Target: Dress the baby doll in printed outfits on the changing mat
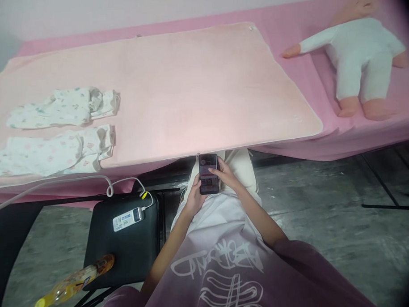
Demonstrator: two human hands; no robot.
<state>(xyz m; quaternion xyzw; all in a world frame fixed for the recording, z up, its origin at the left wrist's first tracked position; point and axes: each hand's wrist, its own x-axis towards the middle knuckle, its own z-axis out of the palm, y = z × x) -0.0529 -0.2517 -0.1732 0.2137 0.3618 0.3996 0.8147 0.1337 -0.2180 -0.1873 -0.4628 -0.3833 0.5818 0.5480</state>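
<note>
A dark smartphone (209, 185) with a lit screen is held upright over my lap, just in front of the bed's edge. My left hand (195, 196) is wrapped round its lower left side. At the phone's right side is my right hand (224, 174), its thumb over the screen and its other fingers partly hidden behind the phone. Two folded, patterned baby garments, one (65, 108) behind the other (53, 152), lie on the left of a pale pink mat (195, 91). A doll in white clothes (362, 54) lies at the right on pink cloth.
Left of my legs, a black chair seat (127, 254) bears a white power bank (128, 219) with a cable (74, 179) running left, and a bottle with a yellow cap (75, 283). Dark metal legs (380, 183) stand on the grey floor at the right.
</note>
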